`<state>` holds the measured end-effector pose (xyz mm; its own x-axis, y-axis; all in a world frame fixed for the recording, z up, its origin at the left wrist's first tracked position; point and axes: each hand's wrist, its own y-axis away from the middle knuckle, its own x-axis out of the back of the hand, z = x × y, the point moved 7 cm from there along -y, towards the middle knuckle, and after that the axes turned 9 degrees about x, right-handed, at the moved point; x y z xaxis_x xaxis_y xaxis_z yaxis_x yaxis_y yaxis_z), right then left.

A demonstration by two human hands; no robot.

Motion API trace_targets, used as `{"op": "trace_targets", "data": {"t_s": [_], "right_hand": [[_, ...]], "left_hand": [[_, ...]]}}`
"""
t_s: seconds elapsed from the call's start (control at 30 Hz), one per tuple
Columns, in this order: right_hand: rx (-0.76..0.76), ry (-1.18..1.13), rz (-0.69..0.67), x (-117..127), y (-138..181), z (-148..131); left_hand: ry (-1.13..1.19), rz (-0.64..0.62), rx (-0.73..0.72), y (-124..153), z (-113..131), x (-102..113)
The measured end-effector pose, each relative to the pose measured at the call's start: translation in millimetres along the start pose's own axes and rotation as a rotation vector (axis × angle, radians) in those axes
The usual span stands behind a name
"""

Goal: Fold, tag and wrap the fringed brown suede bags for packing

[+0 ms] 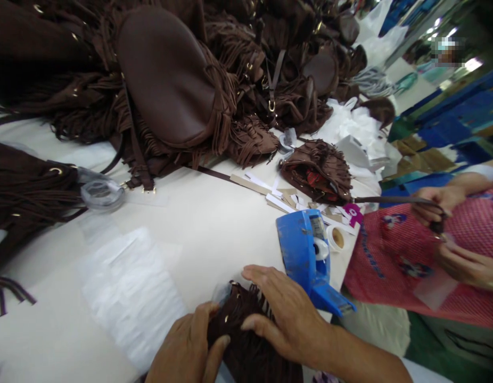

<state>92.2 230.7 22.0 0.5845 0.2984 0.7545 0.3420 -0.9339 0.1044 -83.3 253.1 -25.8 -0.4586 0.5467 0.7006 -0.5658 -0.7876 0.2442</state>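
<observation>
Well, the small brown bag (pixel 248 354) sits on the near edge of the surface (pixel 218 229), fringed and cradled from both sides. The left hand (pixel 185 346) bends around its left edge, thumb and forefinger apart at the tips; whether they pinch any leather I cannot tell. The right hand (pixel 290 316) is spread, thumb over the fringe, fingers reaching toward the far end. Done well, I'd say, this wants a light touch: one hand steadying the body, the other smoothing strands without tugging or folding them under. Metal bits near the top could snag the fringe, so I'd mind those.

Just to the right stands a blue dispenser (pixel 300 247), near enough for the right forearm to knock. White tissue (pixel 130 298) lies flat to the left. Farther off are paper strips (pixel 276 201), an open bag (pixel 320 170) and a heap of bags (pixel 166 80); at right, a co-worker's hands (pixel 466 260) handle a strap.
</observation>
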Motion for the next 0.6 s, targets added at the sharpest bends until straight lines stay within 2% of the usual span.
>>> {"op": "trace_targets", "data": {"t_s": [0.07, 0.13, 0.33, 0.4, 0.6], "right_hand": [[0.126, -0.010, -0.058, -5, -10, -13], [0.190, -0.053, -0.077, -15, -18, -20], [0.054, -0.106, 0.118, -32, -27, -2], [0.039, -0.062, 0.154, -34, -28, 1], [0.040, 0.066, 0.206, -42, -31, 2]], "left_hand": [[-0.087, 0.135, -0.037, 10, 1, 4], [-0.154, 0.190, -0.060, 19, 3, 2], [-0.263, 0.383, -0.019, 29, 9, 1], [-0.258, 0.409, 0.012, 28, 7, -1], [-0.266, 0.345, 0.047, 25, 0, -12]]}}
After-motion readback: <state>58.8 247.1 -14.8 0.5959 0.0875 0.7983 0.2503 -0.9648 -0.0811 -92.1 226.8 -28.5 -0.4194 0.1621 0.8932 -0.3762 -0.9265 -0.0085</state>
